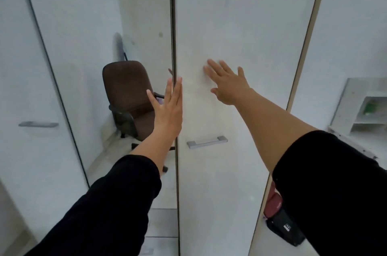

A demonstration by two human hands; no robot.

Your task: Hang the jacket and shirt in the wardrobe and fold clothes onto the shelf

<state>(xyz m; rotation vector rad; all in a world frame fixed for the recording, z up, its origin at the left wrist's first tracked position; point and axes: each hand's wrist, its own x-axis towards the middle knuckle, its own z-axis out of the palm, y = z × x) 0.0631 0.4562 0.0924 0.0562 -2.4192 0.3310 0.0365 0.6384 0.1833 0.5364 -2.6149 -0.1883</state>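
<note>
A white wardrobe door (pixel 240 25) with a grey bar handle (pixel 207 141) fills the middle of the view. My right hand (pixel 228 82) lies flat on the door's face above the handle, fingers spread. My left hand (pixel 169 107) is at the door's left edge, fingers straight and apart, fingertips against the edge. Both hands hold nothing. No jacket, shirt or other clothes show; the wardrobe's inside is hidden behind the door.
Another white door (pixel 31 67) with a grey handle (pixel 38 124) stands at the left. A brown office chair (pixel 127 92) sits in the corner behind. A white shelf unit (pixel 360 109) is at the right. A black and red object (pixel 280 220) lies on the floor.
</note>
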